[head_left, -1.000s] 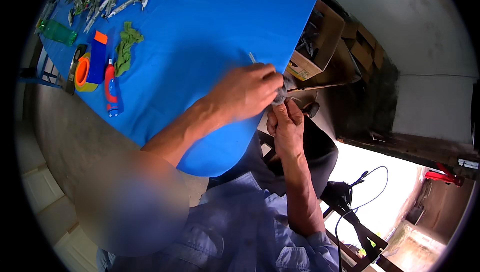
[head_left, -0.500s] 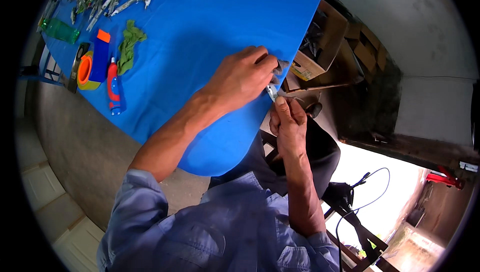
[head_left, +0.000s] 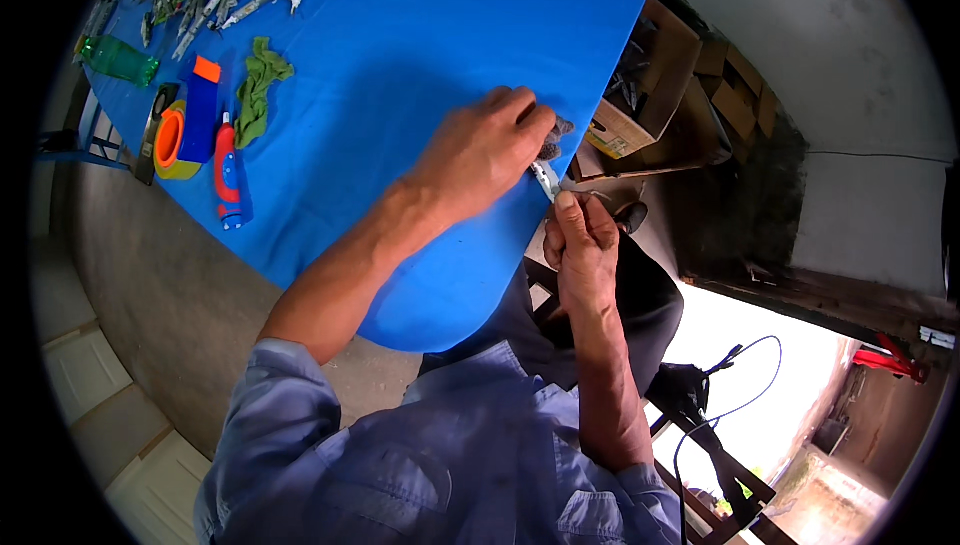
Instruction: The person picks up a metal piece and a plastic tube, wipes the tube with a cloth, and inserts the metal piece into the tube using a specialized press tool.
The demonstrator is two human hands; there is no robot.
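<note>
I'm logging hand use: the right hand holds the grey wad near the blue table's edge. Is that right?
Not quite: in the head view, the left hand holds the grey wad near the blue table's edge. The right hand pinches the pale strip.

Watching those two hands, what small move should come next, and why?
I'd probably slide the grey pad in the left hand along the silvery strip toward the right hand. The right hand pinches the strip's lower end, and the pad sits by the upper end, though contact between them is hard to see.
</note>
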